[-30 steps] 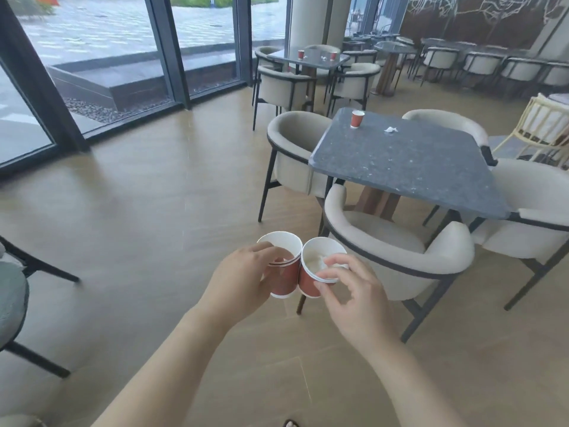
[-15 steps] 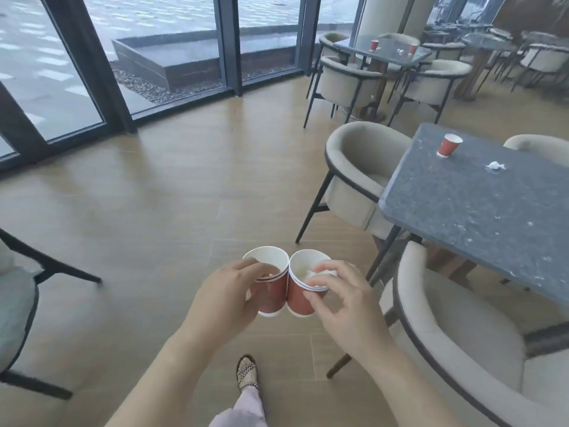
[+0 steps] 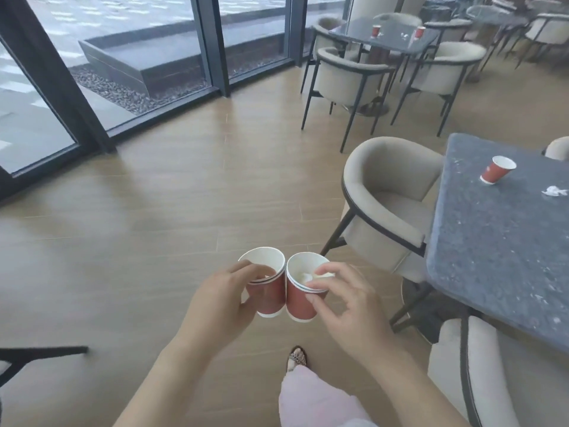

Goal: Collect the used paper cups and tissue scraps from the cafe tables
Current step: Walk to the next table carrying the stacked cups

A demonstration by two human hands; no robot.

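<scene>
- Cafe worktop at my right is carrying a red cup and a tissue scrap.
- My left fingers are wrapping one cup stack; my right fingers are pinching the second stack at its rim.
- Risk: with both occupied, reaching further is likely dropping a stack.

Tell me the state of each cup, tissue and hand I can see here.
Left hand: gripping left nested red paper cups, upright.
Right hand: pinching right nested red paper cups at the rim.
White tissue scrap: tucked inside right cups.
Red paper cup on near grey speckled table: upright, untouched.
Crumpled white tissue beside it: loose on the tabletop.
Two red paper cups on far table: upright, untouched.
</scene>
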